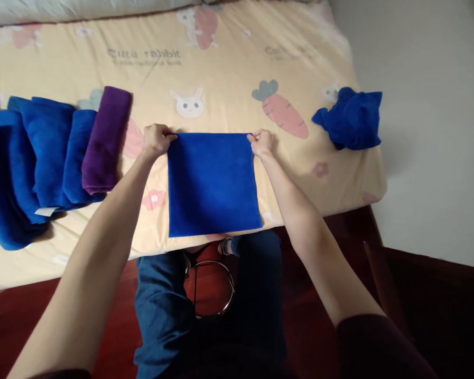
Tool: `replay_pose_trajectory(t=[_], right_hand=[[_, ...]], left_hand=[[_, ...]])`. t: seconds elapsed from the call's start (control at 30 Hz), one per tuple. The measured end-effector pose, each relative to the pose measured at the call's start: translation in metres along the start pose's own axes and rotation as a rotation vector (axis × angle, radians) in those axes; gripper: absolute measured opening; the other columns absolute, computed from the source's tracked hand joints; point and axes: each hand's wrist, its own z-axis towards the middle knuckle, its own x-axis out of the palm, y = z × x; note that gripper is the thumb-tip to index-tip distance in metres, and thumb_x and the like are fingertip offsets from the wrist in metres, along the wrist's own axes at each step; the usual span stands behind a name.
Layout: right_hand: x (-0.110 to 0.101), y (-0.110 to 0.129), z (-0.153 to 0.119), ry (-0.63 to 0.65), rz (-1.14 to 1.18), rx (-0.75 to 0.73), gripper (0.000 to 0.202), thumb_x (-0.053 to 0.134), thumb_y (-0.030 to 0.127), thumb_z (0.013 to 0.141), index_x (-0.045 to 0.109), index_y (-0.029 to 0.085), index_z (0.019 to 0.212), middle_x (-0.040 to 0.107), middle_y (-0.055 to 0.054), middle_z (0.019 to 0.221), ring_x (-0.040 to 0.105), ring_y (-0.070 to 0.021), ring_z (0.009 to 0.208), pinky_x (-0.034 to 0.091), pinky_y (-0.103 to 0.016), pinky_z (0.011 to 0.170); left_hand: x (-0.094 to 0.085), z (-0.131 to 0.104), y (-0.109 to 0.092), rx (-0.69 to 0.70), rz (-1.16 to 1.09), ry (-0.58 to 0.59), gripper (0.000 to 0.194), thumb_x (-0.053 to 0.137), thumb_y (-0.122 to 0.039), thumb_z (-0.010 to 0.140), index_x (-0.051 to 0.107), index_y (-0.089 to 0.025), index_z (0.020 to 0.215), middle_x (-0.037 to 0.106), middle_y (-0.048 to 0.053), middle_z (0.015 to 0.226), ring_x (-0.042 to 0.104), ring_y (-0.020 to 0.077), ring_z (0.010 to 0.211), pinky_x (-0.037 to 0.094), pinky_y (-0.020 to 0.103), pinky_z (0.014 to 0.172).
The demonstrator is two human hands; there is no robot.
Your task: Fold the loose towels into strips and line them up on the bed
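A blue towel (215,184) lies flat and roughly square on the bed in front of me, its near edge close to the mattress edge. My left hand (157,141) pinches its far left corner between thumb and fingers. At the far right corner, my right hand (262,142) pinches the cloth the same way. The far edge runs straight between the two hands. Left of my left hand lies a folded purple towel (107,139), leaning against a row of folded blue towels (49,147).
A crumpled blue cloth (353,118) sits at the bed's right end, near the pale wall (430,131). The cream bed sheet (221,68) has rabbit and carrot prints. Below the bed edge are my legs, a round metal stool frame (232,284) and the dark red floor.
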Motion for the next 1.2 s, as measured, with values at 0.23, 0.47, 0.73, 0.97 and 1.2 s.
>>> replay_pose_trajectory(t=[0.23,0.47,0.73,0.97,1.2], right_hand=[[0.026,0.059,-0.069,0.047,-0.175,-0.558,0.052,0.037,0.036,0.106,0.043,0.022,0.156,0.029,-0.008,0.169,0.021,-0.0318,0.158,0.013,-0.061,0.128],[0.035,0.017,-0.069,0.151,-0.249,-0.465,0.062,0.034,0.043,0.106,0.030,0.020,0.164,0.024,-0.008,0.172,0.010,-0.0269,0.162,0.004,-0.060,0.130],[0.018,0.047,-0.131,0.169,-0.238,-0.529,0.069,0.039,0.041,0.105,0.020,0.017,0.166,0.015,-0.008,0.174,0.001,-0.0316,0.162,0.000,-0.066,0.129],[-0.036,-0.039,-0.242,0.246,-0.165,-0.445,0.061,0.042,0.039,0.103,0.033,0.034,0.163,0.024,0.005,0.170,0.017,-0.0231,0.160,0.009,-0.050,0.135],[-0.036,-0.049,-0.240,0.147,-0.148,-0.427,0.060,0.042,0.037,0.102,0.035,0.035,0.162,0.023,0.005,0.170,0.022,-0.0234,0.159,0.011,-0.050,0.135]], left_hand=[[0.039,-0.054,-0.047,0.284,0.115,-0.091,0.062,0.046,-0.046,0.102,0.041,-0.013,0.154,0.029,0.015,0.168,0.013,0.0366,0.159,0.008,0.056,0.128],[0.062,-0.060,-0.004,0.272,0.108,0.007,0.079,0.037,-0.063,0.100,0.035,-0.012,0.160,0.020,0.015,0.171,0.010,0.0329,0.160,0.002,0.052,0.130],[0.056,-0.127,-0.053,0.350,0.035,0.032,0.073,0.042,-0.054,0.100,0.036,-0.014,0.160,0.020,0.011,0.172,0.004,0.0300,0.161,-0.001,0.053,0.131],[0.015,-0.266,0.008,0.357,-0.007,0.224,0.060,0.043,-0.041,0.100,0.043,-0.027,0.158,0.031,0.002,0.167,0.026,0.0278,0.157,0.013,0.050,0.132],[0.004,-0.278,0.029,0.287,0.055,0.180,0.059,0.047,-0.041,0.098,0.045,-0.032,0.156,0.038,0.000,0.163,0.035,0.0281,0.153,0.020,0.048,0.131]])
